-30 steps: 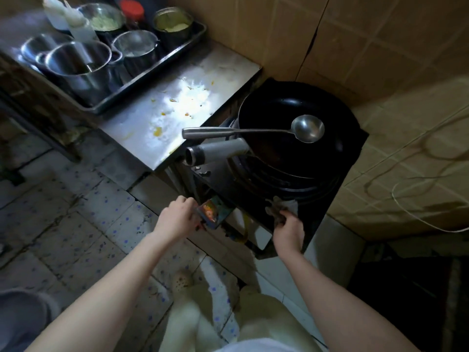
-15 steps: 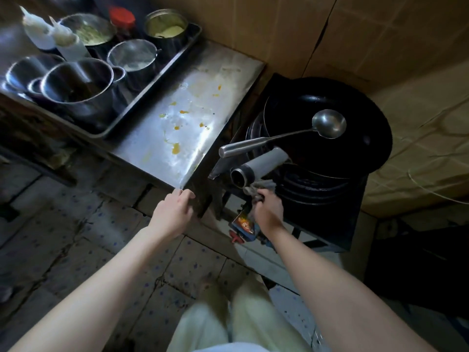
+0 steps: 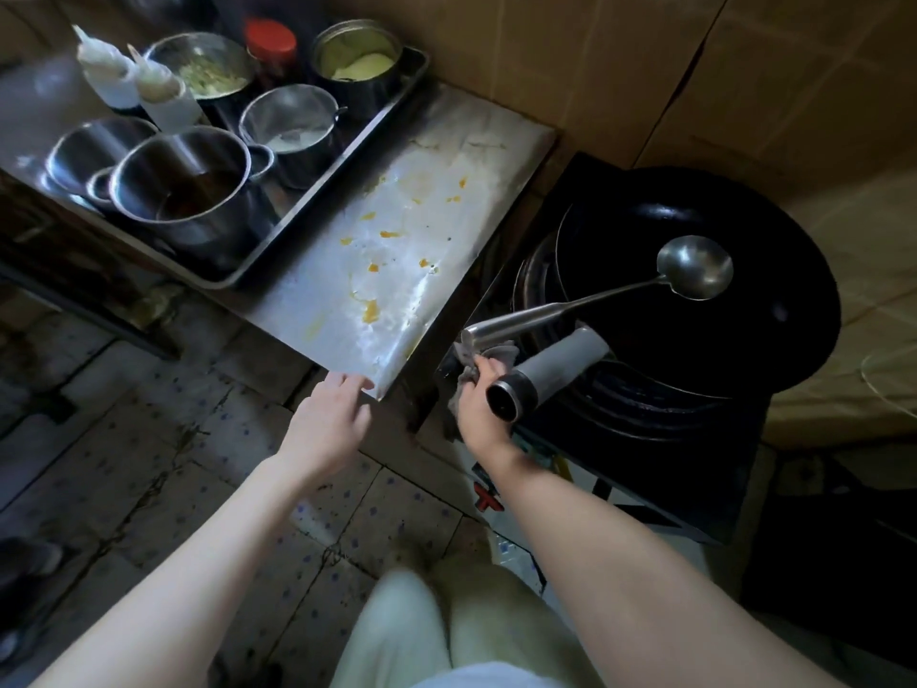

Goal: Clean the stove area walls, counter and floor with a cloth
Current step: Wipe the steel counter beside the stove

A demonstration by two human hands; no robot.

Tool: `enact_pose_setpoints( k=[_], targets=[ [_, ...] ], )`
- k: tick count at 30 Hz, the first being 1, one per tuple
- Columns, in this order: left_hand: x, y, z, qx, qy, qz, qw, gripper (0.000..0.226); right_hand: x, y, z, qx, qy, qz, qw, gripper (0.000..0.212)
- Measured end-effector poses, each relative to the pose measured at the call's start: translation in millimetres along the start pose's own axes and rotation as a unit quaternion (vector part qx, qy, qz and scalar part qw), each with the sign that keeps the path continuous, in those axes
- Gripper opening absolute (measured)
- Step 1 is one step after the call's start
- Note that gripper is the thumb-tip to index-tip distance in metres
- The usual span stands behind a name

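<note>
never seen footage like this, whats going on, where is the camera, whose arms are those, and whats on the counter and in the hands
There is no machine here: a person is cleaning with bare hands. Every picture comes from one wide-angle camera worn on the person's head, looking forward and down, so both arms reach in from the bottom edge.

The left hand is open, its fingertips touching the front corner of the steel counter, which is spattered with orange spots. The right hand grips a grey cloth at the stove's front edge, right beside the wok handle.

The black wok sits on the stove with a metal ladle resting in it. At the counter's back left, a tray holds steel pots, squeeze bottles and a red-lidded jar. Below is a tiled floor.
</note>
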State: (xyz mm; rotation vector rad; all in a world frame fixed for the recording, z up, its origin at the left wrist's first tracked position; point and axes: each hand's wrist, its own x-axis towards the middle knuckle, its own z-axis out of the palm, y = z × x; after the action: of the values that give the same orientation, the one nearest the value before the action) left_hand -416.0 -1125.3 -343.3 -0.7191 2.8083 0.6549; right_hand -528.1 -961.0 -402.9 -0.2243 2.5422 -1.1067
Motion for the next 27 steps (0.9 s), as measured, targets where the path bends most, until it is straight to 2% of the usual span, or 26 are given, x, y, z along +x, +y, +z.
enact_pose_setpoints(
  k=[3, 5, 13, 17, 21, 25, 27],
  targets=[
    [9.2, -9.3, -5.7, -0.003, 0.004, 0.008, 1.000, 0.029, 11.5, -11.2, 8.1, -0.053, -0.015, -0.015, 0.998, 0.047],
    [19.4, -15.9, -11.3, -0.006, 0.001, 0.015, 1.000, 0.029, 17.1, -24.0, 15.2, -0.101, -0.009, 0.006, 0.995, 0.051],
    [82.0, -49.1, -40.3, 0.004, -0.041, 0.121, 0.992, 0.026, 24.1, -41.5, 38.2, 0.017, 0.097, 0.107, 0.989, 0.047],
    [109.4, -59.0, -54.2, 0.012, -0.073, 0.199, 0.977, 0.026, 21.6, -43.3, 38.3, 0.028, 0.175, 0.166, 0.970, 0.043],
    [126.0, -61.1, -61.5, 0.021, -0.096, 0.254, 0.962, 0.027, 10.1, -31.5, 24.1, 0.006, 0.258, 0.219, 0.941, 0.030],
    [134.5, -67.0, -61.3, 0.030, -0.113, 0.274, 0.955, 0.027, -2.0, -20.9, 10.8, -0.016, 0.280, 0.241, 0.929, 0.038],
    [137.3, -72.3, -59.9, 0.034, -0.117, 0.274, 0.954, 0.028, 1.2, -24.7, 14.8, -0.023, 0.288, 0.244, 0.926, 0.036]
  ],
)
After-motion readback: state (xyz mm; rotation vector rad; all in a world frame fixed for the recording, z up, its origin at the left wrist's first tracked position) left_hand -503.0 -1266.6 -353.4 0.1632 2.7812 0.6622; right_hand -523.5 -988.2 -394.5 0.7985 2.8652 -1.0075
